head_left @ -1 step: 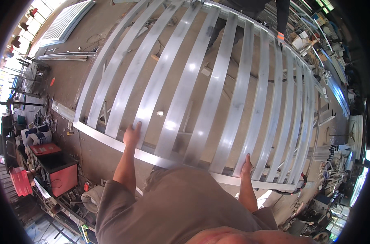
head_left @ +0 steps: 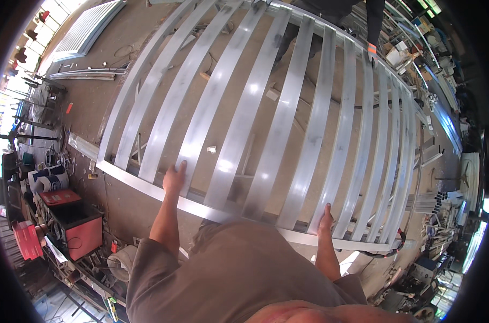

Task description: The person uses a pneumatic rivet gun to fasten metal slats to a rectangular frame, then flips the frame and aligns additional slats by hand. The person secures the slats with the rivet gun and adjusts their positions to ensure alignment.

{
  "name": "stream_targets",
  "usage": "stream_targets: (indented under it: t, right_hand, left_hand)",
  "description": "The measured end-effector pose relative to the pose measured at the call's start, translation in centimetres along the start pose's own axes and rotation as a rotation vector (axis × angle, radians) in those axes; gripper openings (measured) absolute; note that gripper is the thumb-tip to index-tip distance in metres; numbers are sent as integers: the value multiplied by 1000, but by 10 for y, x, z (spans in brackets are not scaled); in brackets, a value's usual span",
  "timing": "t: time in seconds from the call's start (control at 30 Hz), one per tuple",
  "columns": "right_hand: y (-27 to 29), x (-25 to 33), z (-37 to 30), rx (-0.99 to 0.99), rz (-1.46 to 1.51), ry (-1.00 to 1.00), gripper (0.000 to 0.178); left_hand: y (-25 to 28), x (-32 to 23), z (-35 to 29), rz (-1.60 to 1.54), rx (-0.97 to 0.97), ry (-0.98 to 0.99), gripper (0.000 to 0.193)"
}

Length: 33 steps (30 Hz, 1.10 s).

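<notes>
Slatted metal frame (head_left: 277, 134) is right in front of the wearer rn, big silvery thing w/ long flat slats (head_left: 202, 116) running away from them. It's above the brown floor (head_left: 96, 102), which shows thru the gaps; can't tell what supports it underneath tho. Near rail (head_left: 129, 181) is partly hidden behind the wearer's brown shirt (head_left: 244, 269). Left hand (head_left: 174, 180) has its grip closed on the near rail, thumb laid on top of a slat, most fingers tucked out of sight. Right hand (head_left: 325, 220) is same deal, well apart from the left: grip wrapped on the frame at the near side, thumb up by another slat, fingers mostly hidden. Opp. side there's a co-worker (head_left: 330, 5) in dark clothes, cut off by the top of the view, w/ an orange band (head_left: 372, 48) on one sleeve (head_left: 373, 21) and that arm reaching down to the far edge; hand's too small to read. Down on the floor, seen btwn slats, there's a small white block (head_left: 211, 149) plus misc. bits. Further out, upper L has a stack of ribbed panels (head_left: 88, 29) w/ some metal bars (head_left: 88, 75) nearby. Lower L is a red box (head_left: 86, 237) w/ a black top. R side: metal profiles (head_left: 430, 203) near a jumble too small to sort out.
</notes>
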State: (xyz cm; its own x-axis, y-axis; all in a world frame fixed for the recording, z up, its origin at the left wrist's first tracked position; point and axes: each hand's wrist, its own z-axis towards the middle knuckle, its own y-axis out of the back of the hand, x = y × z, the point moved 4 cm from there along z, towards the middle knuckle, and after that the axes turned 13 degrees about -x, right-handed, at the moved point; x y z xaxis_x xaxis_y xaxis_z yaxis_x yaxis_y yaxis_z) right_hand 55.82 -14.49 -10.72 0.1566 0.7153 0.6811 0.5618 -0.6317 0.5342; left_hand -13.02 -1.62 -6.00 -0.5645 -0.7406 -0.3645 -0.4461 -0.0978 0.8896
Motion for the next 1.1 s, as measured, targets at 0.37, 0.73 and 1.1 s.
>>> stream_targets:
  t: [0.37, 0.73, 1.1]
  right_hand:
    - [-1, 14, -17, 14, 23, -8, 71]
    - [12, 34, -41, 1, 5, 31, 72]
    - [21, 10, 4, 3, -21, -47, 91]
  left_hand:
    - [-1, 3, 2, 3, 15, 26, 88]
    - [9, 0, -3, 7, 42, 43, 91]
    - [12, 3, -1, -84, 140, 94, 92]
